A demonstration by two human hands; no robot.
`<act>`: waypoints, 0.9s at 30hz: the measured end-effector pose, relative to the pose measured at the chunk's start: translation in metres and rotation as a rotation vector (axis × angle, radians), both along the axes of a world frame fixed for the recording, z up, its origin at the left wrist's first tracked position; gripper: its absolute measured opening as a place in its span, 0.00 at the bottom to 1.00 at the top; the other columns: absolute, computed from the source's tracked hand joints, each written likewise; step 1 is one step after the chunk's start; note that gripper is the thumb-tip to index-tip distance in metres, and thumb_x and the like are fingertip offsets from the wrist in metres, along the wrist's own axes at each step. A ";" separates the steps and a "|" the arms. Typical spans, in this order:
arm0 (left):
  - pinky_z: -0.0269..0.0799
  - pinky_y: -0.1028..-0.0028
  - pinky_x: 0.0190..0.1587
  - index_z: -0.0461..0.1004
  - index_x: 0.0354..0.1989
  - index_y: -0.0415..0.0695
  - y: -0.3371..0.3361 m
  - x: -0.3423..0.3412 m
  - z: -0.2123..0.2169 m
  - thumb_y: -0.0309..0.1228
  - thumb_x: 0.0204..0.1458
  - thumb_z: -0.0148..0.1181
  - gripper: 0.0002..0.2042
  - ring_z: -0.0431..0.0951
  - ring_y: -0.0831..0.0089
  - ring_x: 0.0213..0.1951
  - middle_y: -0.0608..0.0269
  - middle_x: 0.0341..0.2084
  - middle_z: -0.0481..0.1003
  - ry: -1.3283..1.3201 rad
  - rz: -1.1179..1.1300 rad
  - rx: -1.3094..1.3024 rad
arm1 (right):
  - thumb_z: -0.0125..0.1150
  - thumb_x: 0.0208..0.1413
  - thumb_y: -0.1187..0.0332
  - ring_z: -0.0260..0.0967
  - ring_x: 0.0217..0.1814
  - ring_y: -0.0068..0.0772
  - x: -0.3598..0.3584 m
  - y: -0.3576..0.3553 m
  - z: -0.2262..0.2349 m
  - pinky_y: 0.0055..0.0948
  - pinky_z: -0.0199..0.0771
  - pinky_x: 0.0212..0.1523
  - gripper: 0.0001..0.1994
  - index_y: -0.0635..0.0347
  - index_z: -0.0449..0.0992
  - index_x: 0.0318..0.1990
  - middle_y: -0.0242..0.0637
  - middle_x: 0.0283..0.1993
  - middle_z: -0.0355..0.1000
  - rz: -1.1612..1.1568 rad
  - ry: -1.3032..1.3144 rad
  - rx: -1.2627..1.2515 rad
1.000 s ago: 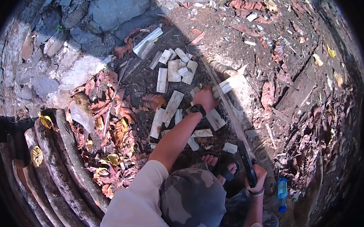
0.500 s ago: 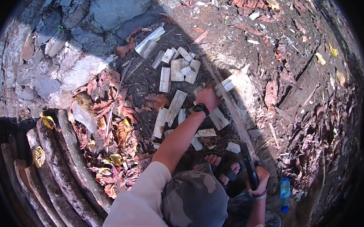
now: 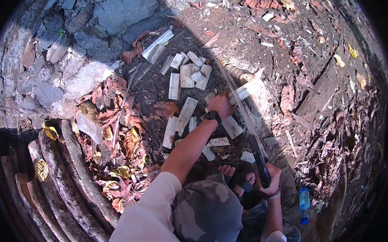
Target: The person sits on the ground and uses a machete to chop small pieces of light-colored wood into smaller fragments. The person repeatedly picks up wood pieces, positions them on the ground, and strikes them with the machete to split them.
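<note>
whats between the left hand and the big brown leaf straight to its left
In the head view, a long split piece of wood lies on the soil between the left hand and the brown leaf.

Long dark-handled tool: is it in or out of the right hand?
In: the right hand closes around its dark handle.

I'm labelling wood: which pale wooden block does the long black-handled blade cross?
The sunlit wooden block at the bare left hand; the blade crosses no other.
</note>
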State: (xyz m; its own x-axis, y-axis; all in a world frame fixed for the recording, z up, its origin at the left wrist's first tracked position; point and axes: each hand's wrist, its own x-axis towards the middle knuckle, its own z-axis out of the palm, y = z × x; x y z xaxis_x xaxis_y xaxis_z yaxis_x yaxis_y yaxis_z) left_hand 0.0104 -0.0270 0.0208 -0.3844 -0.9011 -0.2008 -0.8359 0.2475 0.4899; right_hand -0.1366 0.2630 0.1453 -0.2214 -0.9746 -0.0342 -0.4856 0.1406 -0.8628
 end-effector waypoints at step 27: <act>0.79 0.55 0.41 0.74 0.42 0.42 0.000 -0.002 -0.001 0.37 0.41 0.69 0.20 0.83 0.50 0.38 0.47 0.34 0.81 -0.055 0.002 0.037 | 0.67 0.40 0.73 0.64 0.20 0.45 0.005 0.029 0.000 0.37 0.62 0.22 0.09 0.61 0.69 0.24 0.41 0.19 0.62 0.029 0.033 0.008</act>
State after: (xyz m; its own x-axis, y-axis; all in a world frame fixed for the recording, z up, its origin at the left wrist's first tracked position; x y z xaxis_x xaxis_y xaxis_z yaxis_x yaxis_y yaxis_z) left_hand 0.0084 -0.0267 0.0199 -0.3696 -0.8936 -0.2545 -0.8626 0.2281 0.4516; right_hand -0.1316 0.2918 0.1455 -0.1941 -0.9803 -0.0357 -0.5176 0.1333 -0.8452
